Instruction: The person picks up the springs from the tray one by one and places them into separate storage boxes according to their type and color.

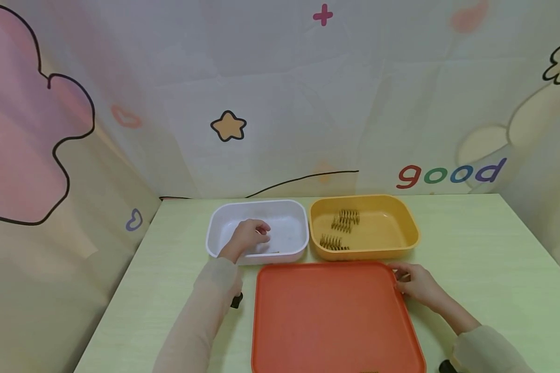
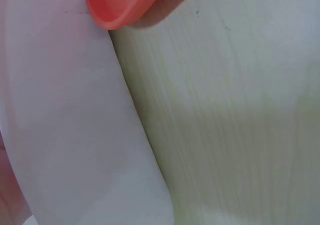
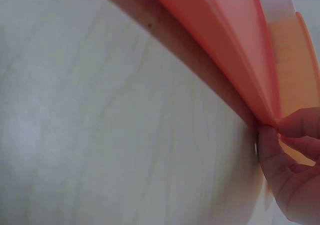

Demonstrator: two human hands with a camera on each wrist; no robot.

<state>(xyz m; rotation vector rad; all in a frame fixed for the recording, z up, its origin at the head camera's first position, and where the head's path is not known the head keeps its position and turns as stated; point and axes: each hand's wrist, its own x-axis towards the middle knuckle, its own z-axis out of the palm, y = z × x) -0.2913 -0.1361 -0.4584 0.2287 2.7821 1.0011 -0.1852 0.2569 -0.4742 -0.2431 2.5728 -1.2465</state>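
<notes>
My left hand [image 1: 248, 237] reaches over the white bin [image 1: 287, 208], its fingers bent and thumb apart from them, with nothing visible between. A small, thin dark bit shows by the bin's near wall, too small to identify. In the head view, my right hand [image 1: 420, 285] pinches the far right corner of the red tray [image 1: 331, 316]. The right wrist view shows thumb and fingers of that hand [image 3: 297, 160] at the tray's rim [image 3: 235, 50]. Several coiled metal springs [image 1: 343, 223] lie in the yellow bin [image 1: 387, 233].
White and yellow bins stand side by side behind the red tray on a pale wood-grain table [image 1: 485, 248]. A printed cloth backdrop [image 1: 284, 103] hangs behind the table. At the head view's bottom edge, a small dark bit shows on the tray.
</notes>
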